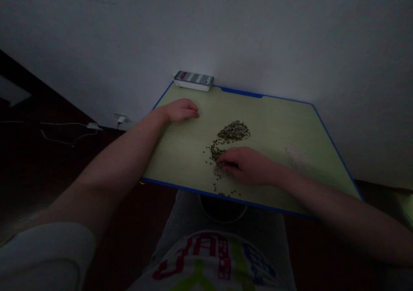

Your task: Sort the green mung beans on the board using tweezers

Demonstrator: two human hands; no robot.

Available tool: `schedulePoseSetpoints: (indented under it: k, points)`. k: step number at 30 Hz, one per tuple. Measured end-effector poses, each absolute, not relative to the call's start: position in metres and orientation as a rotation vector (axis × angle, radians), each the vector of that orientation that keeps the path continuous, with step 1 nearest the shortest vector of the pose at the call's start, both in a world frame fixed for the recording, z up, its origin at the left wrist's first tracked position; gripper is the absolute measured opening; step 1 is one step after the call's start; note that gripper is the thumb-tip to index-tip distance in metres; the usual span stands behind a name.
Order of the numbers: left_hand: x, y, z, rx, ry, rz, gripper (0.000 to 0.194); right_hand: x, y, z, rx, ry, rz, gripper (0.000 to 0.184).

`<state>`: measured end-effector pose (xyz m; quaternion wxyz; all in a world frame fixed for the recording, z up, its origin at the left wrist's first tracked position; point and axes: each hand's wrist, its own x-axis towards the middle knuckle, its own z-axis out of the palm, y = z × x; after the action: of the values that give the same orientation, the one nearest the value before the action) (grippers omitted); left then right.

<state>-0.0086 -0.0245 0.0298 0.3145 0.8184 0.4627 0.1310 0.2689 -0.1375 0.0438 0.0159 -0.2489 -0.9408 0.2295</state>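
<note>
My left hand (182,110) rests on the pale yellow-green tabletop (187,147), its fingers curled in and nothing visible in them. My right hand (247,164) is low over the middle of the table, fingers pinched on a small see-through piece (220,168) whose kind I cannot make out. Just beyond its fingertips lies a loose scatter of small dark green beans (215,151). Farther back is a heap of dark beans mixed with pale grains (235,131). A few beans (226,194) lie along the near edge.
A flat patch of whitish grains (295,152) lies right of my right hand. A phone (193,78) rests on a white box at the back left corner. Below the near edge, a bowl (222,209) sits between my legs. The wall stands behind the table; a plug (121,119) is at left.
</note>
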Motion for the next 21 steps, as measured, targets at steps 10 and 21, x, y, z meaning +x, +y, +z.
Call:
schedulePoseSetpoints:
  k: [10, 21]
  points:
    - [-0.011, -0.021, 0.026, 2.181, 1.199, 0.34, 0.032, 0.253, -0.146, 0.056, -0.507, -3.062, 0.878, 0.023]
    - [-0.011, -0.021, 0.026, 2.178, 1.222, 0.343, 0.031, 0.274, -0.161, 0.051, -0.615, -2.965, 1.025, 0.021]
